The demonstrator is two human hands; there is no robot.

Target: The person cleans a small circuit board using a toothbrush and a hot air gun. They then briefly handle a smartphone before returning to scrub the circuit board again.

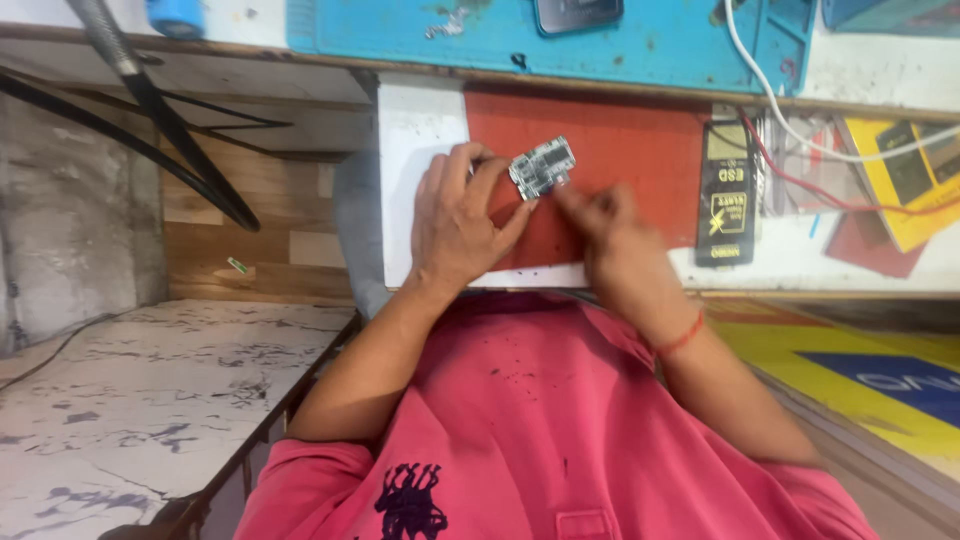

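Board: small circuit board [542,166] held just above the red mat [640,160], near its upper left part.
Left hand: left hand [462,222] has its fingers grasping the board's left end.
Right hand: right hand [612,232] touches the board's lower right corner (fingers pinched together, grip blurred; cannot tell what they clasp).
Nearby: black box [726,195] lies right of the mat; blue mat [520,35] lies beyond, on the surface [420,130].

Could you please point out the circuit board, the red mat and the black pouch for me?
Circuit board [542,166], head view: middle of its component side.
Red mat [640,150], head view: bare patch right of the board.
Black pouch [726,195], head view: centre of its front.
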